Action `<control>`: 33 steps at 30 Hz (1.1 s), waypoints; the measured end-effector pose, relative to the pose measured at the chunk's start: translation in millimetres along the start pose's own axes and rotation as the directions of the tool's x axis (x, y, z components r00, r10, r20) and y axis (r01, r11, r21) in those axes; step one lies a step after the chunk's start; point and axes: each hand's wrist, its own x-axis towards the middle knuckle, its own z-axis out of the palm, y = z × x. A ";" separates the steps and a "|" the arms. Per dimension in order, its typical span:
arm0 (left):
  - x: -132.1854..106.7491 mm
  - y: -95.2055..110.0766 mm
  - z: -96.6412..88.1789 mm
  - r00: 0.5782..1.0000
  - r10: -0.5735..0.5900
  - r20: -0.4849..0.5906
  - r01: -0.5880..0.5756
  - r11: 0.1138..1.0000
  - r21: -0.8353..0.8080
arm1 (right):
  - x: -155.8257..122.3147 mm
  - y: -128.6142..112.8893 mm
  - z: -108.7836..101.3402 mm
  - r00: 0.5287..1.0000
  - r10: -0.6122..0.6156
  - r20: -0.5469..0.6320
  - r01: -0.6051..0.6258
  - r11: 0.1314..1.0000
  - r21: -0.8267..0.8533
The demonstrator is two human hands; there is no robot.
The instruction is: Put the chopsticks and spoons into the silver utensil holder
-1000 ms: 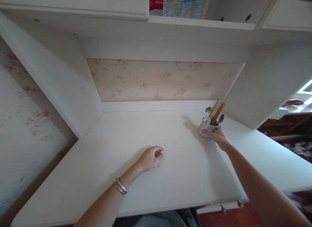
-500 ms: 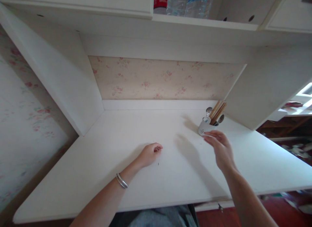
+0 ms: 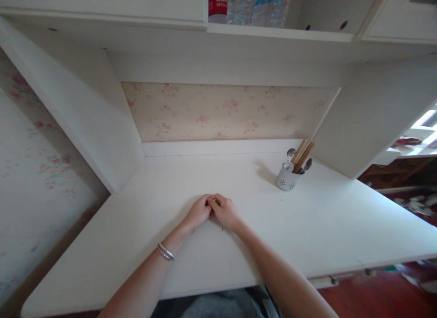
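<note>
My left hand [image 3: 197,213] and my right hand [image 3: 223,211] rest together on the white desk [image 3: 239,245], fingertips touching at the middle. Both have their fingers curled closed, and nothing shows in them. A silver bangle sits on my left wrist. A white perforated utensil cup [image 3: 286,177] stands at the back right of the desk, well away from both hands. Wooden chopsticks [image 3: 303,154] and metal spoons stick out of the cup, leaning to the right.
White side panels wall the desk's alcove left and right, with floral wallpaper [image 3: 225,112] behind. An overhead shelf holds water bottles [image 3: 252,6]. A dark red floor lies beyond the desk's right edge.
My right hand left the utensil cup, drew back and swung left across the desk to meet my left hand. The left hand shifted slightly. The cup stayed in place.
</note>
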 end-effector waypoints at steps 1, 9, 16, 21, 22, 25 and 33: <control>-0.4 -1.5 0.0 1.000 0.008 0.020 -0.008 1.000 0.008 | -3.1 1.2 -2.0 0.999 -0.032 0.007 0.032 0.999 -0.013; -1.4 -6.1 3.8 0.997 0.061 0.042 -0.065 0.992 0.107 | -12.7 -0.2 -17.3 0.995 -0.072 0.068 0.077 0.995 -0.071; -1.8 -5.6 4.0 0.997 0.074 0.033 -0.077 0.990 0.122 | -11.4 -2.6 -18.2 0.994 -0.075 0.084 0.083 0.992 -0.090; -2.5 -5.4 3.6 0.997 0.072 0.033 -0.075 0.988 0.136 | -11.5 -1.8 -18.5 0.994 -0.064 0.092 0.072 0.994 -0.083; -2.5 -5.4 3.5 0.996 0.077 0.035 -0.081 0.988 0.134 | -11.4 -1.7 -18.4 0.994 -0.064 0.092 0.072 0.994 -0.080; -2.0 -5.2 3.3 0.995 0.091 0.033 -0.095 0.986 0.138 | -11.1 -1.8 -18.3 0.994 -0.067 0.084 0.074 0.994 -0.079; -1.7 -3.6 3.5 0.996 0.085 0.025 -0.088 0.985 0.146 | -11.2 -3.5 -18.9 0.994 -0.064 0.093 0.071 0.995 -0.068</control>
